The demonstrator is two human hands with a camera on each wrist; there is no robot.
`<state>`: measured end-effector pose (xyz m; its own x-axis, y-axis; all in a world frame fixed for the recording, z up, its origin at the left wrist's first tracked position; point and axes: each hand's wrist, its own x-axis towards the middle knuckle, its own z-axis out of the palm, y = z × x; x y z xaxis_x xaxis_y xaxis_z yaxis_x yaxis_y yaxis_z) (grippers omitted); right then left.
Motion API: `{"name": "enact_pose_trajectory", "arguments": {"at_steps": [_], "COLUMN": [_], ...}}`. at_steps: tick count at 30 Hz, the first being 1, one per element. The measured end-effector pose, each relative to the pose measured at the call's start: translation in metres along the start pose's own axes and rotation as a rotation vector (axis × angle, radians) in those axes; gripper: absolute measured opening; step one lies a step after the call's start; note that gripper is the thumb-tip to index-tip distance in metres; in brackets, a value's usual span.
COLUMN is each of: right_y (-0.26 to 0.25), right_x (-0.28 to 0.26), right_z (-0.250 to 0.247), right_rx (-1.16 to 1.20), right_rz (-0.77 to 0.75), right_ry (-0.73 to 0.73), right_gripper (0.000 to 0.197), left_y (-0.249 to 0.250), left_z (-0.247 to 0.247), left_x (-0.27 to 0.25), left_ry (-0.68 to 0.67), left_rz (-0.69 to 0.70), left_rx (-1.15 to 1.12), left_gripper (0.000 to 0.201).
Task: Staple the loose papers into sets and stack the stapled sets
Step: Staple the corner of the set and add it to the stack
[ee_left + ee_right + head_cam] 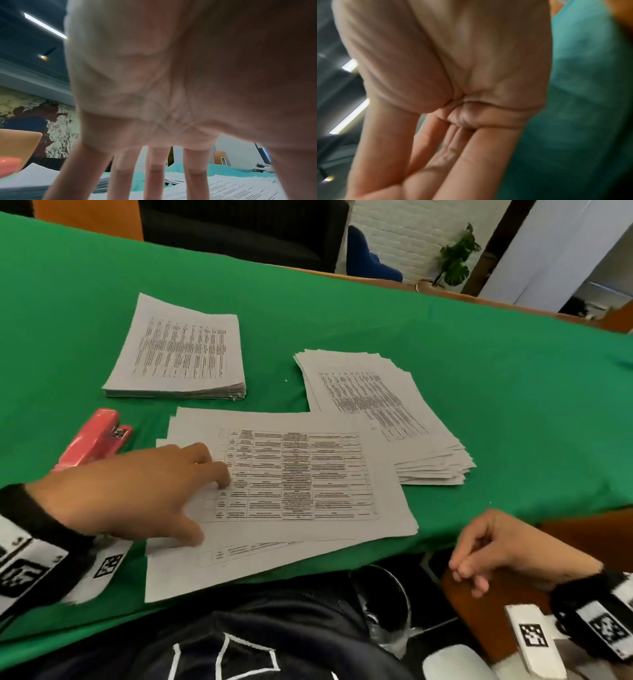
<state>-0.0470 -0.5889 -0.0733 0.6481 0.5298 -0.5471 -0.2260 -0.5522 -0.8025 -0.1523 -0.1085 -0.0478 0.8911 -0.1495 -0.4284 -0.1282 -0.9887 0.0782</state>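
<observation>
A few loose printed sheets [294, 491] lie fanned near the front edge of the green table [479, 364]. My left hand [205, 501] lies flat on their left side, fingers spread and pressing down; the left wrist view shows those straight fingers [154, 175] on the paper [240, 189]. A red stapler [92, 440] sits just behind that hand. A neat stack of papers [178, 354] stands at the back left, and a rougher, fanned stack [387, 412] lies at the right. My right hand [472, 563] hangs off the table's front edge, fingers loosely curled, holding nothing.
The person's dark clothing [239, 645] fills the space below the table edge. A wooden chair edge [479, 611] and a clear plastic-lined bin [387, 604] sit under my right hand. Bare green cloth spreads to the far right and back.
</observation>
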Motion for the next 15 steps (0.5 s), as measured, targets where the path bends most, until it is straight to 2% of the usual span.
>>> {"name": "enact_pose_trajectory", "arguments": {"at_steps": [3, 6, 9, 15], "right_y": [0.029, 0.061, 0.095, 0.157], "right_x": [0.007, 0.021, 0.044, 0.106], "right_z": [0.0, -0.002, -0.007, -0.016], "right_rx": [0.006, 0.025, -0.055, -0.134], "right_rz": [0.079, 0.17, 0.272, 0.477], "right_ry": [-0.028, -0.021, -0.017, 0.11], "right_gripper": [0.024, 0.021, 0.02, 0.017], "left_y": [-0.003, -0.004, -0.003, -0.002], "left_z": [0.001, 0.001, -0.001, 0.0], "left_x": [0.004, 0.007, 0.01, 0.011], "left_ry": [-0.015, -0.025, -0.027, -0.005], "left_rz": [-0.006, -0.018, -0.025, -0.018], "left_rx": [0.031, 0.024, 0.015, 0.001], "left_gripper": [0.075, 0.076, 0.077, 0.078]}}
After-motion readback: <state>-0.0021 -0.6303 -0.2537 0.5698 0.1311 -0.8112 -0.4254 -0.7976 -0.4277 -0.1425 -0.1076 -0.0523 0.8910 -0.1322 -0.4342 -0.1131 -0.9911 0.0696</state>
